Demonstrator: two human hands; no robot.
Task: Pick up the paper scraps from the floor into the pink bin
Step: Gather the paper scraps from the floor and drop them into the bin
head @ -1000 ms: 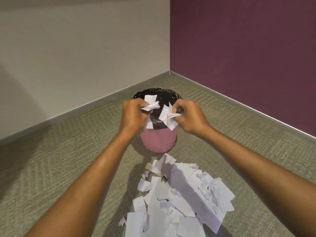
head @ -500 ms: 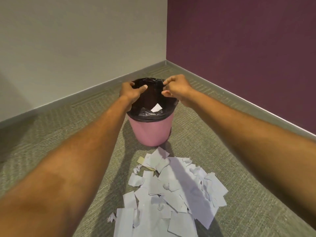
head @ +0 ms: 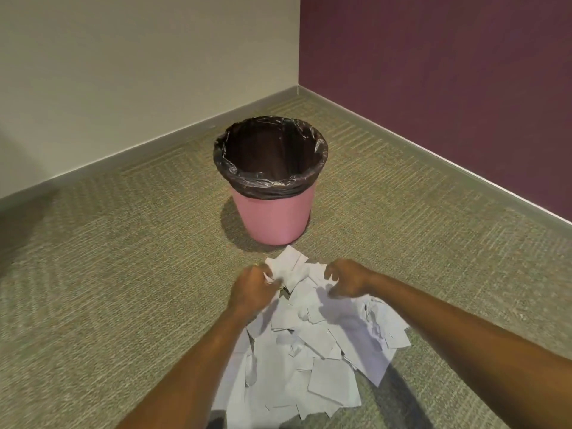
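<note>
A beige wall point(head: 123, 72) fills the frame from nine to eleven o'clock, meeting a grey baseboard point(head: 148, 150) that runs up toward the corner at twelve. Below it lies a ribbed olive carpet point(head: 108, 274).

The left hand point(head: 252, 287) sits just below centre, at the seven o'clock edge of the far end of the paper heap. Its fingers are curled closed around a crumpled white scrap point(head: 280, 270), which pokes out past the knuckles; the forearm reaches back to the bottom edge.

Straight up from there, at twelve o'clock from the hands, stands the pink bin point(head: 274, 216), upright on the carpet, lined with a black plastic bag point(head: 269, 187) folded over its rim. Its inside looks dark, and I cannot tell what lies in it.

The paper scraps point(head: 309, 351) form a loose white pile on the carpet at six o'clock from the bin, the nearest piece just beside its base.

The right hand point(head: 348, 278) hovers over the pile's far right part, fingers bent and spread in a claw; it seems to grip nothing, though motion blur makes that uncertain.

A dark plum wall point(head: 448, 72) closes the scene from one to three o'clock.
</note>
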